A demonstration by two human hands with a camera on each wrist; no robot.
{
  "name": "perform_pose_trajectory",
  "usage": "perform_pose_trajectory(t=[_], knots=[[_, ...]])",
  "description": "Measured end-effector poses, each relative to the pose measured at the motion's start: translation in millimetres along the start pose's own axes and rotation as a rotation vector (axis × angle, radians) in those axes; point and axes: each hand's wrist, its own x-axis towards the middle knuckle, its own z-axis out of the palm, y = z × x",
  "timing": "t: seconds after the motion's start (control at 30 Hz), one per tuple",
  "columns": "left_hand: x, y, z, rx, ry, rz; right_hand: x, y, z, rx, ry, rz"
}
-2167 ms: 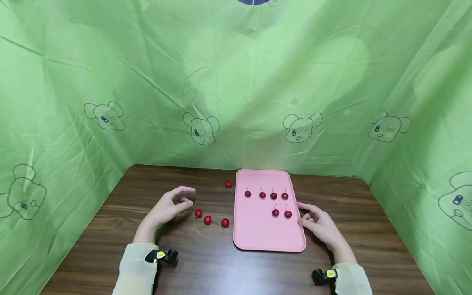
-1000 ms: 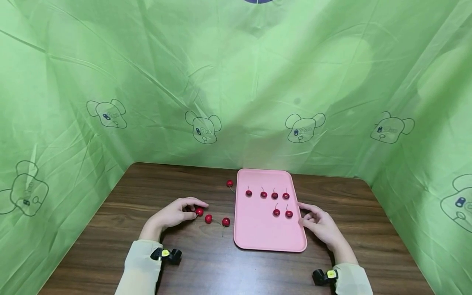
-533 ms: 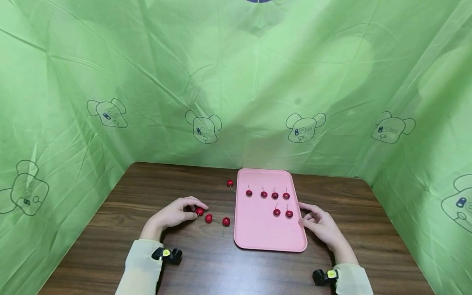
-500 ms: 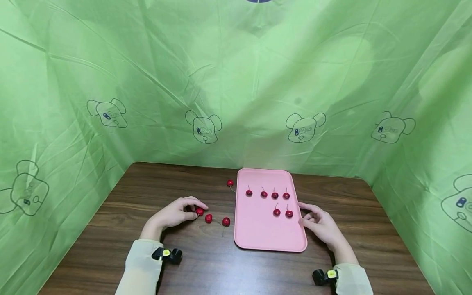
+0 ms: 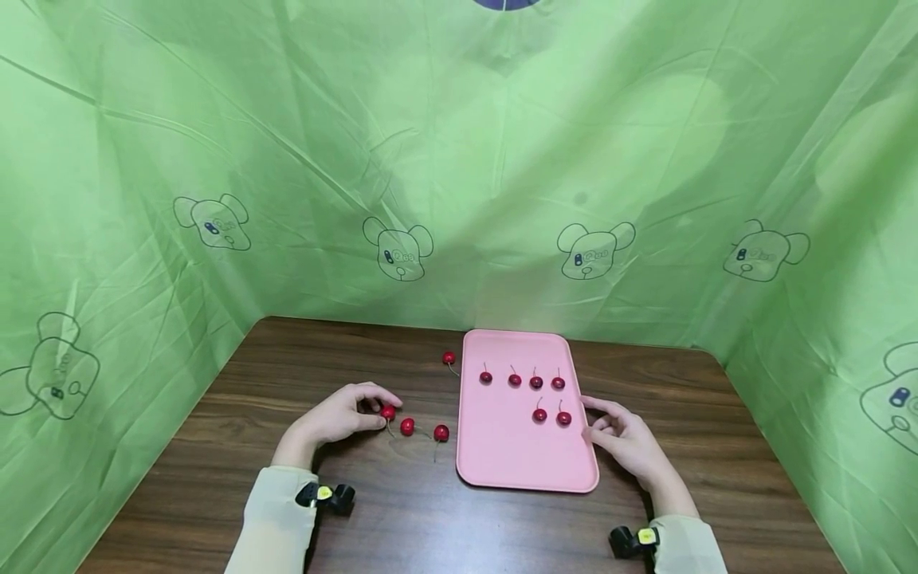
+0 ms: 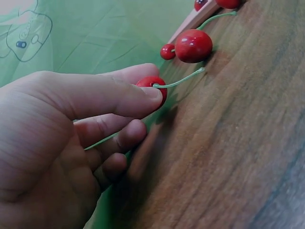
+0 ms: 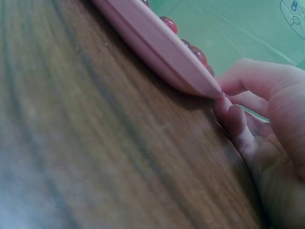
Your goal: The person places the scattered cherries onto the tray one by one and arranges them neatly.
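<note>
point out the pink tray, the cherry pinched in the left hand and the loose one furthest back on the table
Pink tray [image 5: 527, 461], head view: bare floor near the front rim
Pinched cherry [image 6: 151, 80], left wrist view: red top
Furthest loose cherry [image 5: 449, 358], head view: middle of its body

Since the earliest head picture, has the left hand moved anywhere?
Yes: judged against the pink tray, the left hand has moved rightward, closer to it, and now pinches the leftmost cherry.

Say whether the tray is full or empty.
Neither: the tray holds six cherries, four in one row, two in another, with much of it bare.
</note>
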Motion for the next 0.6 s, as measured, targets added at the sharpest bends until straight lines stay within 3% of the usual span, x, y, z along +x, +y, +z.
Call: perform_pose_trajectory(t=[0.6], knots=[[5.1, -3.1, 1.7, 0.071, 0.164, -0.113, 0.2, 2.8, 0.8, 0.004, 0.001, -0.026]])
